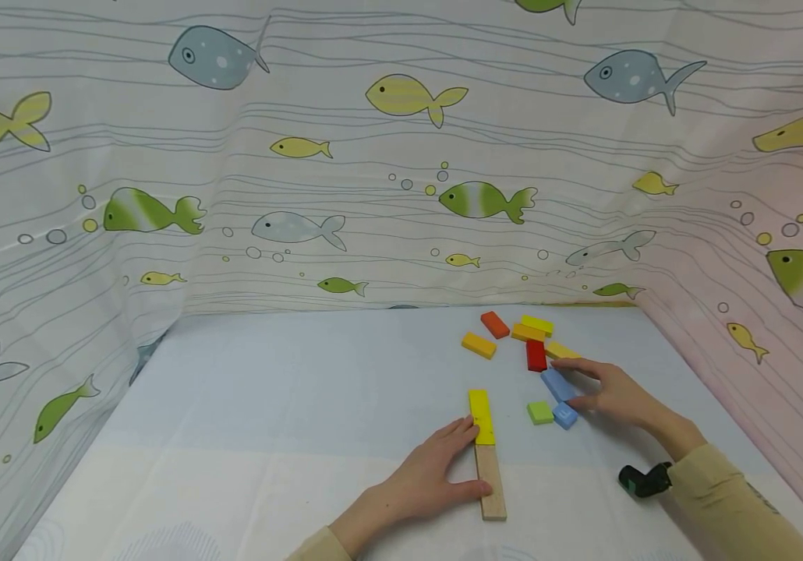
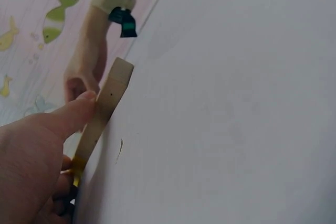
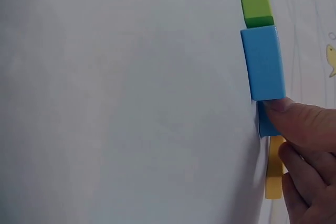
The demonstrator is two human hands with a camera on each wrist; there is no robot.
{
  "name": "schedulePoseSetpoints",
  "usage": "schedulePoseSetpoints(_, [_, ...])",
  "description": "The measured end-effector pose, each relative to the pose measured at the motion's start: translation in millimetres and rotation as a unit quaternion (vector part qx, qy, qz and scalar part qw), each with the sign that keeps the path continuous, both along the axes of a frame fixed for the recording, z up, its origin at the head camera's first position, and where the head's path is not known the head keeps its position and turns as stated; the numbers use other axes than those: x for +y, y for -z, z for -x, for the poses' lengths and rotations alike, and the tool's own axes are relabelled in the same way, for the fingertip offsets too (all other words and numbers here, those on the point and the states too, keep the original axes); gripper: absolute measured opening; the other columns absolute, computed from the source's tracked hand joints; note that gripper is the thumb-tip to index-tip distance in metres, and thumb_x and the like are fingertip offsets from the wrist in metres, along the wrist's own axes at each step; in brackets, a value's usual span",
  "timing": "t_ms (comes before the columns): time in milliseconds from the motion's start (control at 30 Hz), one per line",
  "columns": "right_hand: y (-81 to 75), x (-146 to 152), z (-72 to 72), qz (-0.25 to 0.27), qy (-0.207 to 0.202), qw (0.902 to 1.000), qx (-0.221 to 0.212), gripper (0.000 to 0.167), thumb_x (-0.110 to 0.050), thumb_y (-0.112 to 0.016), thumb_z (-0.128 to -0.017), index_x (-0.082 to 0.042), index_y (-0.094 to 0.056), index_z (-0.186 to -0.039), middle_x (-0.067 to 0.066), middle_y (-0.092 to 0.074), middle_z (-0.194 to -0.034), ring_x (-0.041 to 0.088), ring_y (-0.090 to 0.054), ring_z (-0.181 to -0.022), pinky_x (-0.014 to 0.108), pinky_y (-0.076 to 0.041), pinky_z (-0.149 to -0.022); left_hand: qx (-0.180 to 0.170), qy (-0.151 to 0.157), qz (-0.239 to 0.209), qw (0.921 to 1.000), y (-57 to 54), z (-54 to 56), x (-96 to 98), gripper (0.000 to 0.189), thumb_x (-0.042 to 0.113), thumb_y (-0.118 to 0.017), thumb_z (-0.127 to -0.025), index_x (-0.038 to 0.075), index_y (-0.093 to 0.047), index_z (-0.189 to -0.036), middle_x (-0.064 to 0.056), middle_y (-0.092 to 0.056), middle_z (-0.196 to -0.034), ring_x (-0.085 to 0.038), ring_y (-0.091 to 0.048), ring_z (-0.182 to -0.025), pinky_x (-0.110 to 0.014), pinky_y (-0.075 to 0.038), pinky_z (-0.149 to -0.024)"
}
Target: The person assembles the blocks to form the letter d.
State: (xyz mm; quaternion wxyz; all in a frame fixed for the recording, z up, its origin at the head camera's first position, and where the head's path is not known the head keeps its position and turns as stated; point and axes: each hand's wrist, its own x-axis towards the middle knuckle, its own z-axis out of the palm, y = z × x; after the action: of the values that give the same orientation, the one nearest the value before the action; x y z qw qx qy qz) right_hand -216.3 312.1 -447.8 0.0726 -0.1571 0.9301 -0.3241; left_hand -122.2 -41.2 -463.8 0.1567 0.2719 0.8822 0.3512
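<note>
A plain wooden block (image 1: 491,483) and a yellow block (image 1: 482,417) lie end to end on the table. My left hand (image 1: 429,471) rests against their left side, fingertips on the yellow block and thumb on the wooden one, as the left wrist view also shows. To the right, my right hand (image 1: 612,393) pinches a long blue block (image 1: 557,385) by its ends, thumb at the near end and index finger at the far end. A small blue block (image 3: 263,64) sits just in front of the thumb, with a green block (image 1: 540,413) on its left.
Behind the blue blocks lie a red block (image 1: 536,355), an orange-red block (image 1: 495,325) and several yellow-orange blocks (image 1: 479,345). A black strap piece (image 1: 643,481) sticks out at the right sleeve. Fish-printed cloth (image 1: 401,234) surrounds the white table (image 1: 268,389).
</note>
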Motion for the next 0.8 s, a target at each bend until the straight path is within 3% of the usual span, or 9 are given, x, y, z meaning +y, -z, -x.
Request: schedulePoseSetpoints(800, [-9.9,-0.6,-4.0,-0.007,0.038,0.9979,0.052,0.063,-0.027,-0.083,-0.081,-0.008,-0.058,-0.136,0.021,-0.056,-0.139,0.045,-0.043,-0.132,0.073,-0.03,-0.106,0.006,-0.001,0.004,1.0,-0.6,-0.4,0.1,0.084,0.066,-0.059,-0.09,0.023,-0.034,-0.157,0.01,-0.026,-0.164,-0.018,-0.028,-0.15,-0.048,-0.033,-0.118])
